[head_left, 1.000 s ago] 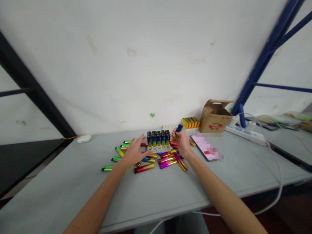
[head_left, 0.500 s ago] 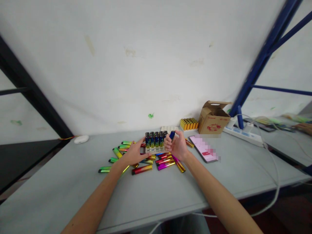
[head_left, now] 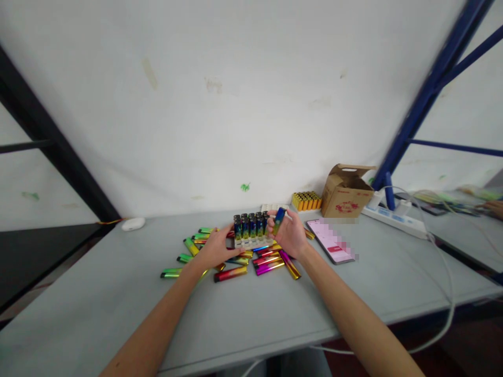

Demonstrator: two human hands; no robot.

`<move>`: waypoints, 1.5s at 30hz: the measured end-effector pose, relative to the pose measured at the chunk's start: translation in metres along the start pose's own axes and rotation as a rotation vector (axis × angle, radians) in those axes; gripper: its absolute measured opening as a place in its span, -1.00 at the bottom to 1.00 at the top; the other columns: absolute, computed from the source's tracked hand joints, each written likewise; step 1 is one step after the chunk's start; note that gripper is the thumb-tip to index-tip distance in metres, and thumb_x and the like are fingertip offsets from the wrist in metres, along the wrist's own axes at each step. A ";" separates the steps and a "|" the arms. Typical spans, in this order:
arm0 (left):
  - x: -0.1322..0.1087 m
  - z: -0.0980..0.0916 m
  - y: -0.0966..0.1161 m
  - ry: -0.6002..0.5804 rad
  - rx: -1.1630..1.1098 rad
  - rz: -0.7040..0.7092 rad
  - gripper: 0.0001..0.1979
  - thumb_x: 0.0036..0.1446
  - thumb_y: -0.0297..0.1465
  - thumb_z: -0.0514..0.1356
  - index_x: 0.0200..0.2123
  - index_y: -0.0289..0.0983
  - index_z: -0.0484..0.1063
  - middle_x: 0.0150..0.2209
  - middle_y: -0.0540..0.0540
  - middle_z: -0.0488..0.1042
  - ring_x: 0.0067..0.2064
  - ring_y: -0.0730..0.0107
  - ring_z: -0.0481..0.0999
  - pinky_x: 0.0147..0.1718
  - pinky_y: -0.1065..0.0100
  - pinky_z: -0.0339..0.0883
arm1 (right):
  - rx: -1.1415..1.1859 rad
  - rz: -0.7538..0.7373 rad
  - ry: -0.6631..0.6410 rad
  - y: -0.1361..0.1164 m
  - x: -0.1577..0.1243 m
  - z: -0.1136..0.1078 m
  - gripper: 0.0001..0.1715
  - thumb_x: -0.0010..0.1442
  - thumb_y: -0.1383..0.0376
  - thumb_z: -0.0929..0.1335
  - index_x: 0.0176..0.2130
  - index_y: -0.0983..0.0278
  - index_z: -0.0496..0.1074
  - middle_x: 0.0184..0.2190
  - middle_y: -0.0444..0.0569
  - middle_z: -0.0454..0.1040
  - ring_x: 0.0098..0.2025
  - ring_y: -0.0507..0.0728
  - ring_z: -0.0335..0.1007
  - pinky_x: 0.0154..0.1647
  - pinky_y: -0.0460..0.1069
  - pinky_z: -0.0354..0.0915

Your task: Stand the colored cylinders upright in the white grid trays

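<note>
cylinder (head_left: 279, 221), one, in right hand (head_left: 294, 236), fingers clamped on it; left hand (head_left: 214, 249), thumb apart from fingers, at one tray (head_left: 254, 243).

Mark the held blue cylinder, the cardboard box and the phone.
Held blue cylinder (head_left: 279, 220): head view, on its side.
Cardboard box (head_left: 346, 204): head view, printed front.
Phone (head_left: 328, 241): head view, on its screen.

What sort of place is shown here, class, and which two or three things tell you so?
Probably a workshop or small packing area, though the picture cannot settle it. The signs are the long grey table, the blue metal frame and the many similar blue-and-yellow cylinders standing in rows.
</note>
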State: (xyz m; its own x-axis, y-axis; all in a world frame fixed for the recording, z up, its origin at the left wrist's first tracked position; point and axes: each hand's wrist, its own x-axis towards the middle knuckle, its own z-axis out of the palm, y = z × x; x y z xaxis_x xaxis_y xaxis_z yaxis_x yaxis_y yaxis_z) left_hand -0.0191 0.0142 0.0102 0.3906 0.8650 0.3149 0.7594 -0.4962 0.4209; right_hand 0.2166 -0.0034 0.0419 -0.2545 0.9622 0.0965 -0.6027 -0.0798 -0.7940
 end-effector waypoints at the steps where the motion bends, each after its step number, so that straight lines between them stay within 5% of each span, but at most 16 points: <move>1: -0.001 0.000 0.000 0.005 -0.001 0.006 -0.38 -0.06 -0.18 0.32 0.07 -0.28 0.34 -0.02 -0.30 0.50 0.05 -0.12 0.44 0.09 -0.10 0.17 | -0.003 -0.005 0.011 0.000 0.000 0.000 -0.57 0.14 -0.02 0.18 -0.27 0.23 0.40 -0.51 -0.10 0.30 -0.49 0.09 0.22 -0.49 -0.04 0.17; 13: -0.008 -0.002 0.001 0.058 0.011 0.087 -0.27 -0.07 -0.13 0.31 0.14 -0.35 0.27 0.08 -0.37 0.41 0.14 -0.15 0.35 0.12 -0.09 0.16 | -0.108 -0.055 -0.059 -0.001 0.000 -0.004 -0.64 0.10 0.02 0.38 -0.19 0.18 0.39 -0.33 -0.06 0.48 -0.24 0.13 0.44 -0.14 0.06 0.35; 18: -0.018 -0.014 0.012 0.361 0.038 0.160 -0.26 0.06 -0.18 0.22 0.24 -0.38 0.11 0.18 -0.39 0.29 0.20 -0.07 0.29 0.14 -0.03 0.18 | -0.282 -0.140 -0.139 0.004 -0.004 0.002 -0.58 0.02 0.00 0.45 -0.24 0.21 0.39 -0.26 0.00 0.57 -0.16 0.17 0.48 -0.04 0.10 0.32; 21: -0.023 -0.018 0.027 0.524 0.014 0.259 -0.58 0.11 -0.28 0.18 0.04 -0.27 0.35 -0.07 -0.23 0.52 -0.01 0.08 0.47 0.05 0.08 0.29 | -0.409 -0.224 -0.130 0.007 -0.006 0.005 -0.55 0.03 -0.02 0.44 -0.19 0.20 0.41 -0.19 0.03 0.58 -0.10 0.18 0.47 0.00 0.13 0.31; 23: -0.024 -0.015 0.037 0.504 -0.020 0.289 -0.73 0.11 -0.31 0.18 -0.11 -0.24 0.43 -0.20 -0.16 0.56 -0.13 0.15 0.53 -0.03 0.15 0.36 | -0.439 -0.284 -0.130 0.008 -0.007 0.008 -0.57 -0.02 0.01 0.48 -0.22 0.19 0.45 -0.09 0.01 0.54 -0.02 0.17 0.43 0.07 0.14 0.28; 28: -0.023 0.002 0.058 0.413 -0.195 0.236 -0.75 0.09 -0.28 0.23 -0.16 -0.23 0.46 -0.21 -0.14 0.57 -0.17 0.18 0.55 -0.11 0.22 0.40 | -0.481 -0.356 -0.172 0.010 -0.010 0.013 -0.70 -0.17 0.12 0.56 -0.42 0.19 0.55 -0.02 -0.02 0.48 0.11 0.19 0.33 0.16 0.15 0.20; 36: -0.023 0.006 0.068 0.181 -0.473 0.143 -0.84 0.08 -0.32 0.22 -0.30 -0.27 0.51 -0.45 -0.01 0.53 -0.44 0.36 0.48 -0.42 0.39 0.36 | -0.593 -0.411 -0.258 0.014 -0.011 0.011 -0.77 -0.07 0.17 0.53 -0.34 0.17 0.58 -0.04 0.00 0.49 0.07 0.19 0.36 0.14 0.15 0.22; 38: -0.022 0.003 0.065 0.194 -0.493 0.124 -0.87 0.08 -0.33 0.20 -0.35 -0.27 0.48 -0.49 0.01 0.48 -0.45 0.37 0.45 -0.44 0.39 0.33 | -0.686 -0.480 -0.177 0.012 -0.008 0.005 -0.76 0.03 0.15 0.48 -0.27 0.19 0.56 -0.10 0.01 0.52 0.00 0.18 0.40 0.09 0.14 0.26; 42: -0.020 -0.002 0.056 0.266 -0.728 0.016 -0.85 0.12 -0.30 0.11 -0.39 -0.26 0.36 -0.55 0.04 0.40 -0.50 0.41 0.43 -0.47 0.39 0.33 | -0.952 -0.643 0.216 0.012 -0.001 -0.019 -0.68 0.19 0.12 0.34 -0.12 0.23 0.47 -0.13 0.06 0.50 -0.09 0.19 0.41 0.00 0.14 0.29; 45: -0.018 -0.008 0.048 0.330 -0.929 -0.073 -0.77 0.18 -0.23 0.05 -0.45 -0.24 0.26 -0.68 0.14 0.20 -0.68 0.51 0.26 -0.65 0.45 0.19 | -1.158 -0.617 0.171 0.017 0.005 -0.036 -0.36 0.12 0.11 0.39 0.14 0.27 0.28 0.05 0.16 0.40 0.09 0.26 0.30 0.15 0.21 0.16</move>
State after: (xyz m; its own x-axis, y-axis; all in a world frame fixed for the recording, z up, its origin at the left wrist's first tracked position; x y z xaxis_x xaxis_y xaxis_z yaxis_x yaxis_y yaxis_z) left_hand 0.0068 -0.0259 0.0314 0.0871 0.9016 0.4238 0.0103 -0.4262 0.9046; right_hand 0.2324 0.0090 0.0078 -0.0238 0.7874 0.6159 0.4271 0.5651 -0.7059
